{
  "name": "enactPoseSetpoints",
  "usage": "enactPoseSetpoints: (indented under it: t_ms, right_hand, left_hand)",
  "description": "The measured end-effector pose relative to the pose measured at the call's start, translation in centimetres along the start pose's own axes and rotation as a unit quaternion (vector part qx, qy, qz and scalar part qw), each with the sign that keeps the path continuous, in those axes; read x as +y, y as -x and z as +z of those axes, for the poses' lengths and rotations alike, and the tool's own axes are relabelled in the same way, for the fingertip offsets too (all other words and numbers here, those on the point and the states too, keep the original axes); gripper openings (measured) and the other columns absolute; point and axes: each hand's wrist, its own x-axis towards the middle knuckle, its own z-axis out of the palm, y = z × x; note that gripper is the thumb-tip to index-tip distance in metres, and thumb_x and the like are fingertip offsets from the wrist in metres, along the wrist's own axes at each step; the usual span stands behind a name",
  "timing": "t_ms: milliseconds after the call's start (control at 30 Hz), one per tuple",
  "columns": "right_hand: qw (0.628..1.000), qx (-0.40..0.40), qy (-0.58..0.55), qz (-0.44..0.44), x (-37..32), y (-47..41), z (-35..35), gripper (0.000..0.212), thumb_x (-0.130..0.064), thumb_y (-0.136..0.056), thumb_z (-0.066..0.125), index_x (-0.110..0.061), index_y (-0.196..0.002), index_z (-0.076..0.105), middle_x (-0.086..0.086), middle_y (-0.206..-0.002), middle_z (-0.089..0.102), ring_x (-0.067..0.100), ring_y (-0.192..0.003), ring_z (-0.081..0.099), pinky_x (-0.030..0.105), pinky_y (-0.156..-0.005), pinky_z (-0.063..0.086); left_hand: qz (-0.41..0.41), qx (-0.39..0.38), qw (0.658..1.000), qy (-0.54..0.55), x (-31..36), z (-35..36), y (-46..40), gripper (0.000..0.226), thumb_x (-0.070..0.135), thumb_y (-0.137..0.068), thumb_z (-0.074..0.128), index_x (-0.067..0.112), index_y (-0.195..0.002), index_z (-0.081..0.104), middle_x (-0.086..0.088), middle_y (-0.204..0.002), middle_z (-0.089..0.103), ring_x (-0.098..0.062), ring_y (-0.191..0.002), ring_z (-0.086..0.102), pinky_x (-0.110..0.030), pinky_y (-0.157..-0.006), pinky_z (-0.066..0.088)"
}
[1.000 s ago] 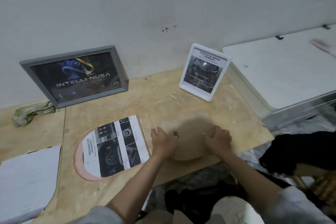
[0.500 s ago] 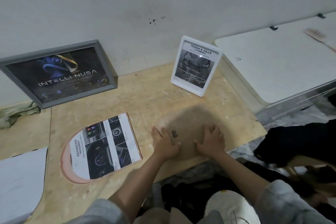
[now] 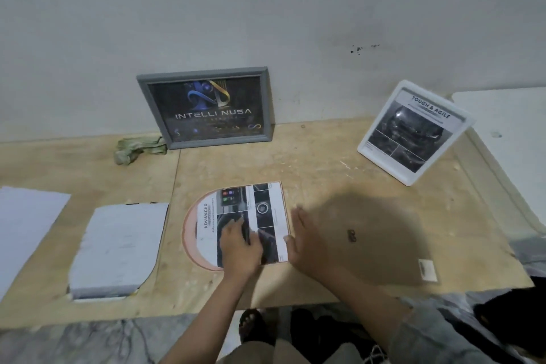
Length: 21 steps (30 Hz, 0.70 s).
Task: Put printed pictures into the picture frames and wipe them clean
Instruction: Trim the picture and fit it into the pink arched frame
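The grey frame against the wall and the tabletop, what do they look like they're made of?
The grey frame looks like painted wood or moulded plastic, matt, with a stepped profile; which one is unclear. The tabletop looks like unfinished plywood: pale grain, scuffs, a visible seam.

The scene is dimly and evenly lit, with muted, greyish colours. A broad soft shadow (image 3: 369,233) lies on the table (image 3: 325,156) to the right of the right hand (image 3: 307,241), its edges diffuse, so the light seems to come from above and behind the person. Both hands are slightly smeared, the left hand (image 3: 240,245) too. Wide-angle distortion bends the table edges and tilts the white frame (image 3: 413,131) at the right. Fine detail is soft and noisy throughout; no glare shows.
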Motion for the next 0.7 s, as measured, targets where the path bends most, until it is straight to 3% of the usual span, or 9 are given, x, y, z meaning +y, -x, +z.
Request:
enactPoseSetpoints:
  t_ms: [133, 200, 233, 333, 400, 500, 567, 633, 700]
  right_hand:
    - [0.994, -0.072, 0.077, -0.032, -1.8, -1.4, 2.2, 0.071, -0.028, -0.095, 0.041, 0.003, -0.149, 0.006, 0.019, -0.157, -0.001, 0.03, -0.146, -0.004, 0.042, -0.12, 0.004]
    - [0.988, -0.094, 0.127, -0.004, -1.9, -1.5, 3.3, 0.074, -0.038, -0.094, 0.031, 0.003, -0.149, 0.002, 0.019, -0.157, -0.006, 0.029, -0.146, -0.008, 0.043, -0.119, 0.007]
    - [0.984, -0.101, 0.149, 0.009, -2.0, -1.4, 3.5, 0.076, -0.042, -0.091, 0.026, 0.005, -0.148, 0.007, 0.022, -0.156, -0.001, 0.032, -0.145, -0.003, 0.045, -0.117, 0.013]
    - [0.974, -0.102, 0.198, 0.039, -1.6, -1.8, 5.0, 0.076, -0.044, -0.081, 0.03, 0.009, -0.132, 0.046, 0.028, -0.141, 0.041, 0.039, -0.131, 0.042, 0.05, -0.096, 0.047]
    - [0.97, -0.1, 0.218, 0.049, -1.6, -1.9, 5.5, 0.071, -0.044, -0.08, 0.033, 0.007, -0.125, 0.056, 0.027, -0.133, 0.051, 0.039, -0.121, 0.053, 0.047, -0.089, 0.051]
    - [0.964, -0.097, 0.245, 0.044, -2.0, -1.7, 5.2, 0.07, -0.043, -0.081, 0.033, 0.006, -0.124, 0.057, 0.027, -0.132, 0.052, 0.038, -0.12, 0.054, 0.045, -0.089, 0.05]
    - [0.966, -0.089, 0.241, 0.042, -1.9, -1.7, 5.4, 0.07, -0.042, -0.082, 0.031, 0.007, -0.127, 0.053, 0.027, -0.135, 0.048, 0.038, -0.124, 0.05, 0.045, -0.093, 0.046]
    - [0.969, -0.078, 0.231, 0.043, -1.8, -1.7, 5.5, 0.073, -0.042, -0.083, 0.028, 0.008, -0.133, 0.046, 0.027, -0.142, 0.039, 0.039, -0.131, 0.041, 0.046, -0.1, 0.037]
    - [0.973, -0.062, 0.221, 0.024, -1.9, -1.7, 5.3, 0.079, -0.044, -0.083, 0.018, 0.009, -0.14, 0.032, 0.027, -0.15, 0.023, 0.037, -0.141, 0.021, 0.044, -0.109, 0.021]
  left_hand:
    - [-0.046, 0.049, 0.998, -0.015, -2.7, -3.6, -1.5, 0.047, 0.015, -0.089, 0.056, 0.001, -0.133, 0.049, -0.019, -0.141, 0.041, -0.033, -0.133, 0.037, -0.041, -0.111, 0.032]
    - [-0.066, 0.045, 0.997, -0.025, -3.7, -4.4, -1.8, 0.047, 0.016, -0.089, 0.053, 0.0, -0.133, 0.047, -0.018, -0.14, 0.042, -0.034, -0.132, 0.037, -0.042, -0.11, 0.034]
    - [-0.07, 0.038, 0.996, -0.029, -3.9, -4.6, -1.9, 0.046, 0.016, -0.088, 0.052, 0.0, -0.131, 0.047, -0.018, -0.137, 0.044, -0.034, -0.129, 0.04, -0.042, -0.108, 0.036]
    - [-0.073, 0.017, 0.996, -0.049, -4.4, -4.9, -2.4, 0.044, 0.015, -0.086, 0.052, 0.0, -0.126, 0.046, -0.015, -0.127, 0.046, -0.033, -0.119, 0.044, -0.04, -0.098, 0.04]
    - [-0.071, 0.01, 0.996, -0.05, -4.8, -4.9, -2.9, 0.042, 0.014, -0.085, 0.052, 0.001, -0.124, 0.047, -0.015, -0.125, 0.047, -0.032, -0.116, 0.045, -0.039, -0.094, 0.04]
    - [-0.051, 0.023, 0.997, -0.052, -4.6, -4.9, -3.0, 0.033, 0.012, -0.084, 0.052, 0.0, -0.115, 0.051, -0.016, -0.115, 0.052, -0.032, -0.111, 0.047, -0.035, -0.084, 0.039]
    - [-0.039, 0.031, 0.998, -0.039, -4.5, -4.9, -2.8, 0.039, 0.012, -0.086, 0.053, 0.001, -0.123, 0.049, -0.016, -0.12, 0.051, -0.032, -0.115, 0.046, -0.036, -0.087, 0.04]
    - [-0.039, 0.044, 0.998, -0.021, -4.5, -4.8, -2.9, 0.046, 0.013, -0.088, 0.052, 0.004, -0.132, 0.045, -0.014, -0.126, 0.049, -0.031, -0.12, 0.046, -0.037, -0.091, 0.042]
    - [-0.035, 0.069, 0.997, 0.028, -4.4, -5.0, -2.9, 0.041, 0.012, -0.086, 0.048, 0.004, -0.127, 0.049, -0.009, -0.123, 0.052, -0.028, -0.115, 0.05, -0.038, -0.089, 0.048]
